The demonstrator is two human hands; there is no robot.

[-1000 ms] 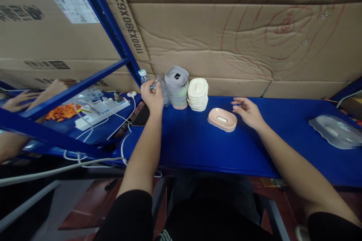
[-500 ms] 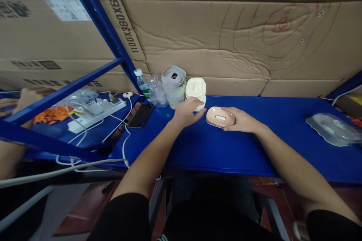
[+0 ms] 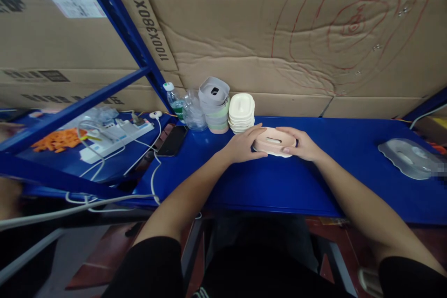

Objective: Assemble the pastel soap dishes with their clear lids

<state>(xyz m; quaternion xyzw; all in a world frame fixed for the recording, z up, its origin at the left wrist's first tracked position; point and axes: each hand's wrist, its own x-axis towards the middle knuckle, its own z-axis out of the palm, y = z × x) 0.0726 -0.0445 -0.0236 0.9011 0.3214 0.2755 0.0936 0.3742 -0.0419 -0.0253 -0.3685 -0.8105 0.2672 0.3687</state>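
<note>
Cardboard wall (image 3: 223, 28) at the back, blue table (image 3: 226, 186) in front of it. Coloured stack (image 3: 218, 111) stands toward the back left, cream stack (image 3: 241, 114) just to its right; left forearm passes near both, so elbow low and wide is the safer posture.

Both hands are on the job, no spare one. Left hand (image 3: 240, 146) takes the left end of the pink shell (image 3: 275, 133), right hand (image 3: 305, 145) the right end. Each is part-closed, fingers at the far edge, thumb at the near edge, so the grip opens about as wide as the shell. Shell sits front-centre over the table; can't tell from here if it's clear of the surface.

Pale rim (image 3: 278, 154) shows under the shell's near edge, white bar (image 3: 274, 141) in the slot. Dark gap shows beside the bar, so I'd judge the two parts aren't quite flush. To do it well: equal load at both ends, shell level, bar centred in the slot as the reference. Thumbs shouldn't pinch the thin rim; it probably flexes.
</note>
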